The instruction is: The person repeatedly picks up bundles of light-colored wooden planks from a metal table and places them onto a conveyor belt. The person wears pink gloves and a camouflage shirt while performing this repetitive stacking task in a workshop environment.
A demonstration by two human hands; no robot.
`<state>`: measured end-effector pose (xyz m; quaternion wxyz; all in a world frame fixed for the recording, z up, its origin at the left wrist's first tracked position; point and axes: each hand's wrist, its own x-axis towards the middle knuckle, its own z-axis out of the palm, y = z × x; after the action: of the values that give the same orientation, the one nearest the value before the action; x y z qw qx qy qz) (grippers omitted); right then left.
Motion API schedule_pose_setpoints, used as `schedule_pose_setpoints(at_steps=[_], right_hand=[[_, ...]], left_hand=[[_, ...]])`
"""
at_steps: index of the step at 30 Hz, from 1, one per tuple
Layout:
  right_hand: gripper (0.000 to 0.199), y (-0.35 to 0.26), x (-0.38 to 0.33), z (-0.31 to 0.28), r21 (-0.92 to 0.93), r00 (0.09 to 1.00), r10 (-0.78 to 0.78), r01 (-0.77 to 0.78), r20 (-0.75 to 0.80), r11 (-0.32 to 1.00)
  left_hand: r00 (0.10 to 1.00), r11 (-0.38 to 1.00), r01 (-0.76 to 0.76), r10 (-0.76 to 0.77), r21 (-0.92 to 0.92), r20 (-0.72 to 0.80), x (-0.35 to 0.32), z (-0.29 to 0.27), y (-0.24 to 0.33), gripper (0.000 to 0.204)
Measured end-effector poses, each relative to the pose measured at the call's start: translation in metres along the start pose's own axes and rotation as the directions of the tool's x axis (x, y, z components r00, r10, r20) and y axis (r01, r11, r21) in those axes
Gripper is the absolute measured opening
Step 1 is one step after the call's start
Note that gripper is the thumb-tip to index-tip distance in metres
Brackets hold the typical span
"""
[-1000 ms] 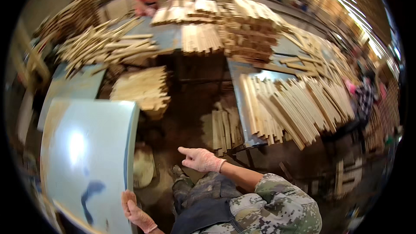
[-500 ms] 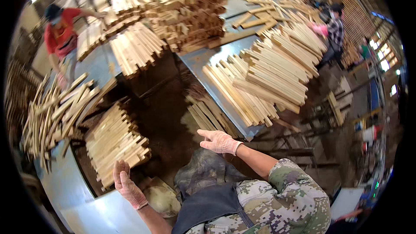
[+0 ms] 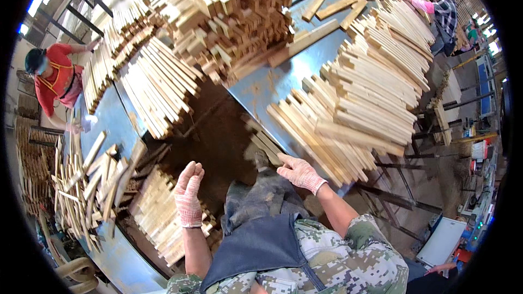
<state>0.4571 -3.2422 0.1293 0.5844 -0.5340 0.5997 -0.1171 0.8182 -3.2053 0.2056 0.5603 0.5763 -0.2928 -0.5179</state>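
Observation:
Both my hands wear pale pink-white knit gloves and hold nothing. My left hand is raised in front of me, its fingers stretched up, above the low stack of short wooden strips. My right hand reaches forward with its fingers stretched out, close to the near edge of the metal table on the right. On that table lies a slanted row of planed wooden strips, just beyond this hand. A second bundle of strips lies on the left table, ahead of my left hand.
A tall stack of wooden pieces stands between the tables. Loose crooked strips cover part of the left metal table. A person in red works at far left; another in a checked shirt stands at far right.
My view has shifted forward, bringing the tables and stacks closer. My left hand has risen and moved right; my right hand has moved slightly right. Both remain without anything in them.

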Motion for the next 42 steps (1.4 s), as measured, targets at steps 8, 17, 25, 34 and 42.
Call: schedule_pose_setpoints(at_steps=[8, 17, 25, 34, 42], right_hand=[[0.070, -0.164, 0.101, -0.142, 0.066, 0.925, -0.345, 0.359, -0.161, 0.931], [0.071, -0.406, 0.235, -0.298, -0.209, 0.456, -0.612, 0.665, -0.646, 0.717], [0.081, -0.493, 0.397, -0.343, -0.603, 0.394, -0.515, -0.137, -0.761, 0.786], [0.073, -0.510, 0.456, -0.361, -0.548, 0.570, -0.292, -0.350, -0.768, 0.759], [0.071, -0.496, 0.450, -0.361, -0.577, 0.664, -0.369, -0.116, -0.650, 0.808]], left_hand=[[0.991, 0.990, -0.132, 0.130, 0.043, 0.040, 0.144, 0.015, 0.066, 0.050], [0.934, 0.927, -0.356, 0.357, 0.114, 0.012, 0.323, 0.031, 0.153, 0.070], [0.832, 0.693, -0.532, 0.534, 0.486, 0.149, 0.456, 0.075, 0.190, 0.083], [0.907, 0.610, -0.386, 0.389, 0.693, 0.162, 0.488, 0.102, 0.203, 0.086], [0.927, 0.781, -0.333, 0.375, 0.529, 0.029, 0.491, 0.128, 0.196, 0.089]])
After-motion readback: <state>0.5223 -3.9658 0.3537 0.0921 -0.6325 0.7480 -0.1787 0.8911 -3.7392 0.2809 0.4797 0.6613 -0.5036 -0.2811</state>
